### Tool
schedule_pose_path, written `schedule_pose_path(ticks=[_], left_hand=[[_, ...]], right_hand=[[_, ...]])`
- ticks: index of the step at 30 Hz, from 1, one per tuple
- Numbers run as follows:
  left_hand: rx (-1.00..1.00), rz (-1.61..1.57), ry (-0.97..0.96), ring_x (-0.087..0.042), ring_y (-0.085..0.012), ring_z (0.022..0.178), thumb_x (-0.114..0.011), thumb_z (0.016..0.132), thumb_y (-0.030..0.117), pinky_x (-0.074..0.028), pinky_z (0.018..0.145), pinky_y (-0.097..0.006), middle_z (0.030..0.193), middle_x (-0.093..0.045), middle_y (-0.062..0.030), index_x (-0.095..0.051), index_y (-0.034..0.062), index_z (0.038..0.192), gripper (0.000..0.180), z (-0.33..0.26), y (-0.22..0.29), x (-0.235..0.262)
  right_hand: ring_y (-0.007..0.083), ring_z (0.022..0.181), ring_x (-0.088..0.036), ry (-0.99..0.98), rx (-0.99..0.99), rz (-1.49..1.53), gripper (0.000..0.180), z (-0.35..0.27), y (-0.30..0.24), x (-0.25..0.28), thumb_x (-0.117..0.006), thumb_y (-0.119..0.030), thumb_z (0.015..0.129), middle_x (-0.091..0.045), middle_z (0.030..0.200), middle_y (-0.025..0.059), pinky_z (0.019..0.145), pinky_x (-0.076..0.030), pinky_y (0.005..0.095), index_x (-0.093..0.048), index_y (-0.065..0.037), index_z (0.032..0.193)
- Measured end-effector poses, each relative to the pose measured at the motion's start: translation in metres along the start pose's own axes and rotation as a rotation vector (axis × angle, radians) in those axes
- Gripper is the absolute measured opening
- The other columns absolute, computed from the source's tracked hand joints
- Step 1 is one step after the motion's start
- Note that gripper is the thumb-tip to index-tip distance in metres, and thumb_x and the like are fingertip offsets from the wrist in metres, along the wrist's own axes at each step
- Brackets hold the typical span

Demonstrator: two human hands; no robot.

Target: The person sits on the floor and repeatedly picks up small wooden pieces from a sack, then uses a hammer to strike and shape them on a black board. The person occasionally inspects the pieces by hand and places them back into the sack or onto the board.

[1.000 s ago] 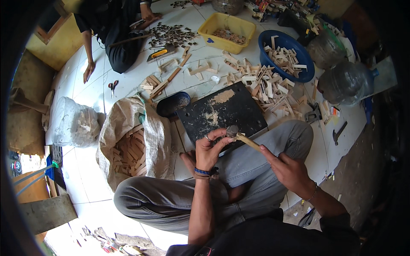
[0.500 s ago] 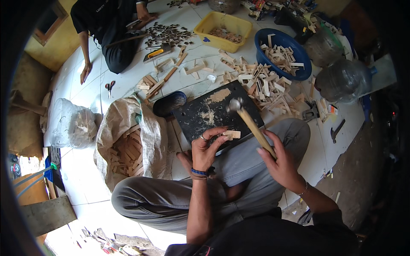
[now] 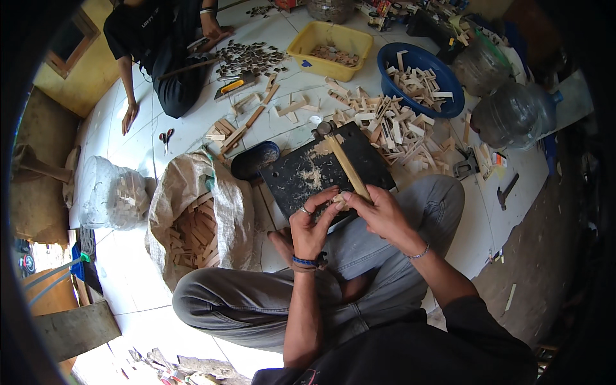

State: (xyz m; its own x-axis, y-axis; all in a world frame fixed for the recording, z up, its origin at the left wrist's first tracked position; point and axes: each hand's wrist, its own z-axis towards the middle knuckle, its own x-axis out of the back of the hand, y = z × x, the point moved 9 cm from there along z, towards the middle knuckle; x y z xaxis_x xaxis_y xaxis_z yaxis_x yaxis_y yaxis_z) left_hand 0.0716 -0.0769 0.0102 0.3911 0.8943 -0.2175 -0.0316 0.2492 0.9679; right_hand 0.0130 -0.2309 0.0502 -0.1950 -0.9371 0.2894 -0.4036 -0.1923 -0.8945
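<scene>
- A sack (image 3: 199, 224) on the left is part full of wood sticks.
- The left hand (image 3: 312, 224) pinches a small wood piece (image 3: 339, 200) over the black board (image 3: 324, 170).
- The right hand (image 3: 383, 215) grips the hammer (image 3: 343, 162) and touches that piece too.
- Many sticks (image 3: 391, 125) lie in a heap, and more fill the blue tub (image 3: 417, 80), so I think lots of work is left.
</scene>
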Motion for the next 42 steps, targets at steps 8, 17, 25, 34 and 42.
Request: schedule_pose_path(ticks=[8, 17, 25, 34, 42], left_hand=[[-0.145, 0.158, 0.064, -0.071, -0.0241, 0.116, -0.075, 0.092, 0.000, -0.055, 0.099, -0.035, 0.124, -0.074, -0.0175, -0.074, 0.0007, 0.115, 0.023, -0.009, 0.020, -0.002], [-0.227, 0.327, 0.033, -0.073, -0.0274, 0.112, -0.073, 0.093, -0.001, -0.059, 0.094, -0.036, 0.124, -0.074, -0.0185, -0.073, -0.0009, 0.111, 0.019, -0.007, 0.040, -0.008], [-0.227, 0.371, 0.024, -0.073, -0.0241, 0.112, -0.073, 0.093, -0.003, -0.057, 0.096, -0.035, 0.122, -0.075, -0.0181, -0.072, -0.0020, 0.107, 0.015, -0.005, 0.044, -0.009], [-0.243, 0.306, -0.004, -0.075, -0.0248, 0.105, -0.073, 0.094, 0.000, -0.060, 0.089, -0.034, 0.117, -0.076, -0.0159, -0.074, -0.0001, 0.114, 0.021, -0.004, 0.037, -0.006], [-0.157, 0.182, -0.004, -0.075, -0.0214, 0.105, -0.074, 0.093, 0.002, -0.060, 0.089, -0.032, 0.117, -0.077, -0.0157, -0.077, -0.0016, 0.111, 0.018, -0.002, 0.028, -0.004]], right_hand=[[0.0071, 0.049, -0.048, -0.022, -0.054, 0.025, 0.040, -0.001, 0.007, -0.005, -0.066, -0.041, 0.103, -0.052, 0.060, -0.0010, 0.043, -0.039, 0.0288, -0.068, -0.002, 0.095], [0.0098, 0.046, -0.051, -0.002, -0.038, -0.010, 0.043, 0.000, 0.006, -0.001, -0.066, -0.040, 0.103, -0.054, 0.058, 0.0031, 0.042, -0.040, 0.0311, -0.064, 0.000, 0.090], [0.0100, 0.048, -0.053, 0.007, -0.006, -0.044, 0.040, 0.002, 0.002, 0.000, -0.067, -0.038, 0.103, -0.055, 0.058, 0.0046, 0.045, -0.041, 0.0321, -0.067, 0.001, 0.093], [0.0196, 0.059, -0.059, 0.017, 0.101, -0.202, 0.036, -0.003, -0.008, 0.003, -0.065, -0.035, 0.105, -0.065, 0.071, 0.0151, 0.057, -0.047, 0.0363, -0.067, 0.001, 0.100], [0.0310, 0.070, -0.068, 0.187, 0.441, -0.416, 0.042, -0.055, -0.055, 0.040, -0.061, -0.015, 0.105, -0.071, 0.090, 0.0173, 0.065, -0.052, 0.0395, -0.055, -0.008, 0.146]])
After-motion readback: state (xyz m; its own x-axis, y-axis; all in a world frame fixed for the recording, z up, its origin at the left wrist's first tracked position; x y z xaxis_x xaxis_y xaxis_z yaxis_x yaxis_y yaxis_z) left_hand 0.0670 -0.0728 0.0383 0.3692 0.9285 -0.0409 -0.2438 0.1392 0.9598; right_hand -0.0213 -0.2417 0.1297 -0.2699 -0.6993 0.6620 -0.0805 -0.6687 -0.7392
